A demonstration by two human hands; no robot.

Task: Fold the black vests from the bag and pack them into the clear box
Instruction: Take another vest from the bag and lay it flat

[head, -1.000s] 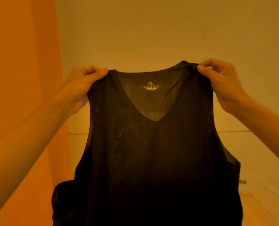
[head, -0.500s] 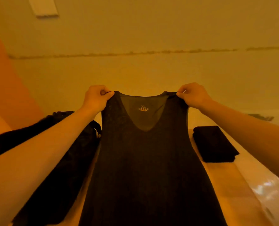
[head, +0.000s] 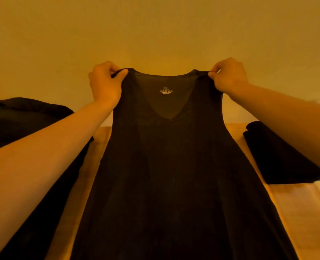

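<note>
Left hand [head: 104, 83]: fingers curled, thumb and fingers pinching the left shoulder strap of the black vest [head: 170, 166]. Right hand [head: 228, 77]: same grip on the right strap, thumb and fingertips nipped on the fabric edge. Both arms are stretched forward with the hands level and the straps pulled apart. The vest hangs flat and spread, V-neck toward the camera. A white size label [head: 166, 90] inside the back of the neck reads XL; the smaller print is too blurred to read. The vest's lower part runs out of view at the near edge, over the wooden surface [head: 97, 147]; can't tell if the hem touches it. Left, under the left forearm: a dark bundle [head: 24, 119] on the surface, bag or cloth I can't tell. Right, partly behind the right forearm: a folded black garment [head: 279, 156], flat on the surface, apart from the held vest. Plain wall [head: 155, 34] on the far side.
</note>
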